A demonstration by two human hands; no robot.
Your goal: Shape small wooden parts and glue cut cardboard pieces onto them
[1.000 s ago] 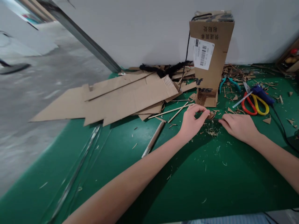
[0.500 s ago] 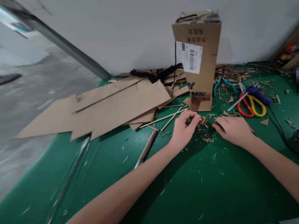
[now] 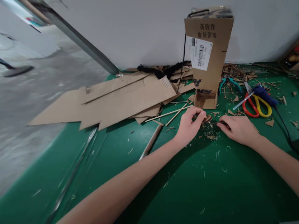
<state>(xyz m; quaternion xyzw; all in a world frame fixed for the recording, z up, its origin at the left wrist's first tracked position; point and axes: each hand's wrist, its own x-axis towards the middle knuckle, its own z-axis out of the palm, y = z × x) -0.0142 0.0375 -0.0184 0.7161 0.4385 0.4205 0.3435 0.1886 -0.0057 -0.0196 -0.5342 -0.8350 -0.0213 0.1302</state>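
— What do my fingers have?
— Your left hand (image 3: 188, 124) pinches a small brown piece (image 3: 208, 118); your right hand (image 3: 239, 129) closes its fingers on a thin dark tool (image 3: 213, 123).

— How do they line up?
— The piece lies just right of your left fingertips. The tool's long axis runs left to right, its left end near the piece; you can't tell whether they touch.

— And around them?
— Pale shavings (image 3: 211, 135) lie just on the near side, on the green counter (image 3: 187, 193). An upright cardboard box (image 3: 209, 67) stands on the far side, scissors (image 3: 249, 107) to the right, a pale wall (image 3: 140, 34) beyond.
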